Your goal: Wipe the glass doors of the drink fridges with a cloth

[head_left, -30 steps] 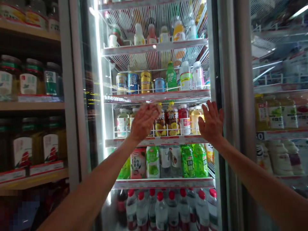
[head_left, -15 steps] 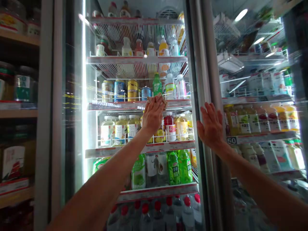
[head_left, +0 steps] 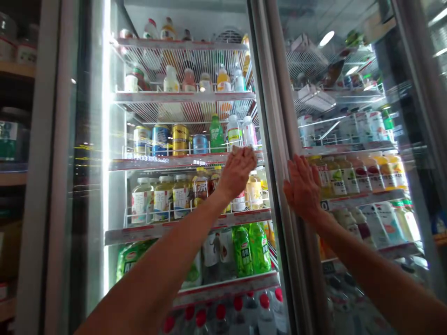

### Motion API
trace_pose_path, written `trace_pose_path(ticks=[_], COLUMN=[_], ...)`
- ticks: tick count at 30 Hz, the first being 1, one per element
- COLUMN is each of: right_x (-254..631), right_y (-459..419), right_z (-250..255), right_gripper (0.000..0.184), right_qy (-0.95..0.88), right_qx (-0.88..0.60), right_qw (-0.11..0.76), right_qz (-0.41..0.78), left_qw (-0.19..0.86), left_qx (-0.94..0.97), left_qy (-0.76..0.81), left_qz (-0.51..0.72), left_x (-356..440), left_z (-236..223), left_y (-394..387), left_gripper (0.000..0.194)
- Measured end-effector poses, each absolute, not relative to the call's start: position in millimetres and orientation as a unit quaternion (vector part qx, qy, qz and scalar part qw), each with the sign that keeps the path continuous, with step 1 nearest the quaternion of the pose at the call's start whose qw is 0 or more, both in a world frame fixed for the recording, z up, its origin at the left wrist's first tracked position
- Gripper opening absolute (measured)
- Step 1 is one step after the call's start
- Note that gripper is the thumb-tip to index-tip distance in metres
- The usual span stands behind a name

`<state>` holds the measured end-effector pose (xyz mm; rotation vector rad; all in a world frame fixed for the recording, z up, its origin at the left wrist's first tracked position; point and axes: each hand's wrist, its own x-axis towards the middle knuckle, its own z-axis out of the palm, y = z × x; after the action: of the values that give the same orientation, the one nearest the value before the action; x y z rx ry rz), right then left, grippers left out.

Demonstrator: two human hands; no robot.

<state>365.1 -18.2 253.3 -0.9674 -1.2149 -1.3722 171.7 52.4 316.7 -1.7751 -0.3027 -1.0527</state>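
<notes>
My left hand (head_left: pixel 238 173) presses a crumpled pale cloth (head_left: pixel 238 149) against the glass door of a lit drinks fridge, its fingers bent over the cloth. Most of the cloth is hidden under the hand. My right hand (head_left: pixel 303 187) lies open, fingers stretched upward, against the metal door frame (head_left: pixel 282 121) between two fridge doors. Behind the glass, near my left hand, stand a green bottle (head_left: pixel 216 134), a yellow drink bottle (head_left: pixel 254 190) and white-capped bottles.
Wire shelves carry cans (head_left: pixel 180 139), tea bottles (head_left: pixel 163 197) and green bottles (head_left: pixel 259 246). Red-capped bottles (head_left: pixel 220 314) stand at the bottom. A second glass-fronted fridge with juice bottles (head_left: pixel 372 172) is at right. Dark shelves with jars (head_left: pixel 10 135) are at left.
My left hand has slid with the cloth to the right across the glass, nearer the door frame. My right hand stays on the frame. The view has shifted slightly.
</notes>
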Motion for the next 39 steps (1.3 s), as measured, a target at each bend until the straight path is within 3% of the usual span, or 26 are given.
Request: trace_pose_path(ticks=[4,11,16,23,25,29,35,39], right_x=[356.9,327.9,298.0,279.1,270.5,252.3,248.4,234.0], right_y=[-12.4,-2.2,17.3,40.0,43.2,45.6,48.1,47.8], right_z=[254.2,270.3,288.6,304.0,308.4,315.4,314.1,317.5], right_gripper=[0.059,0.056,0.052,0.052,0.050,0.049,0.049,0.049], right_qy=[-0.519,-0.545,-0.561,-0.557,-0.554,-0.550,-0.540,-0.552], right_qx=[-0.401,-0.391,-0.386,-0.390,-0.392,-0.400,-0.391,-0.360], right_qw=[0.500,0.498,0.504,0.534,0.533,0.525,0.524,0.519], right_qz=[-0.565,-0.550,-0.531,-0.503,-0.506,-0.511,-0.530,-0.545], left_qw=[0.559,0.507,0.566,0.496,0.512,0.560,0.496,0.525], left_qx=[-0.774,-0.694,-0.761,-0.542,-0.561,-0.692,-0.506,-0.525], left_qy=[-0.025,-0.178,-0.067,-0.251,-0.236,-0.161,-0.285,-0.277], left_qz=[-0.296,-0.479,-0.310,-0.630,-0.606,-0.427,-0.646,-0.610], left_x=[164.3,123.3,106.4,26.2,26.4,17.0,-81.5,-65.3], left_z=[311.0,337.0,320.1,352.0,341.6,327.2,342.2,321.4], left_y=[54.0,54.6,57.1,73.0,71.3,68.0,78.6,73.9], left_gripper=[0.040,0.044,0.046,0.041,0.042,0.044,0.037,0.036])
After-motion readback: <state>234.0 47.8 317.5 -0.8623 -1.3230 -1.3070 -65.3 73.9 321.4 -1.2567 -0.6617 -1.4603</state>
